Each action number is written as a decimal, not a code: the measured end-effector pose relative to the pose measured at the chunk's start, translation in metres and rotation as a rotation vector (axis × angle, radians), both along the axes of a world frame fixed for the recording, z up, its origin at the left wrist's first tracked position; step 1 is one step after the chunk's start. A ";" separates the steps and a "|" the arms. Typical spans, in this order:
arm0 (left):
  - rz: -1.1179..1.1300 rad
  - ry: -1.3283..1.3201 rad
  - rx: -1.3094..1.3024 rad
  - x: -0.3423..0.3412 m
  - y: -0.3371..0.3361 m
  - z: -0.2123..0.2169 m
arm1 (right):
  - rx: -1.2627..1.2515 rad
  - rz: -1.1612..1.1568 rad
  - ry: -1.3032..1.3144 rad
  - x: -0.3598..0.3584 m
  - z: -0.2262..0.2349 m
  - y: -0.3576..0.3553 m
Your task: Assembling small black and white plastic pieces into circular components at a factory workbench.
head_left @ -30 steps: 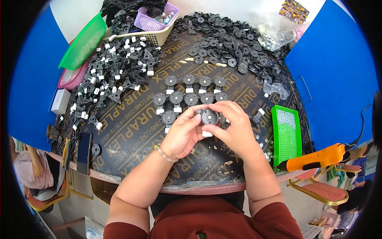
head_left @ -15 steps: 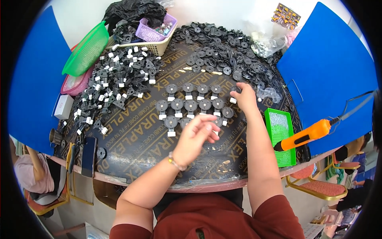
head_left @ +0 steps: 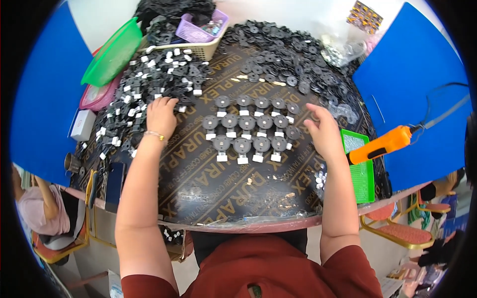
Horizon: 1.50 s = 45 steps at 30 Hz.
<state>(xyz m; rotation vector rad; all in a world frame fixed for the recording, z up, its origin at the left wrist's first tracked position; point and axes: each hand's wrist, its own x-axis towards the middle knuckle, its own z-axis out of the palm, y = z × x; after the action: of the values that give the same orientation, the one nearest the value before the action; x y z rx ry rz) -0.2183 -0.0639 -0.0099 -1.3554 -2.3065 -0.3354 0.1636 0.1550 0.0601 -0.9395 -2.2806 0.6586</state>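
Step in hand: parts are being fetched from both sides at once; a pick-up stage is judged, not a fitting one.
Left hand: laid palm down with the fingers spread on the heap of small black-and-white pieces; nothing is seen gripped, though the fingertips are sunk among the pieces.
Right hand: held open and flat, fingers slightly curled, at the edge of the pile of black discs that lies beyond it; whether a disc is pinched under the fingers cannot be told.
Assembled pieces: set in three rows on the counter, between the two hands and touched by neither.
Next move, as judged: one small piece and one disc need to be singled out from tangled heaps, so a fine pinch by each hand is called for, then a meeting of the hands over the bare counter nearer the body.
Beside the right hand: a green tray and an orange powered tool lie just outward of it.
Beyond the left hand: a green lid and a purple basket.
Hard to make out: the undersides of both hands are hidden; the shape of single parts in the heaps is too small to read; the far rim of the counter is bent and crowded.
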 end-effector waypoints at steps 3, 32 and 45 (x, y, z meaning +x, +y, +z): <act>-0.042 0.109 -0.064 -0.008 0.008 -0.007 | -0.117 0.170 -0.052 0.030 0.005 -0.017; -0.672 -2.362 0.707 0.207 0.049 0.034 | 0.220 -0.040 -0.586 0.107 -0.062 -0.012; -0.776 -2.334 0.831 0.206 0.048 0.026 | 0.203 -0.034 -0.688 0.093 -0.047 -0.019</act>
<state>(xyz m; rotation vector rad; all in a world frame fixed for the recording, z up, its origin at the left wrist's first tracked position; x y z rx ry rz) -0.0127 -0.0158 0.0158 -1.0217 -1.2190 -3.9928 0.2566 0.1364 0.0135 -1.2329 -2.8385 0.0707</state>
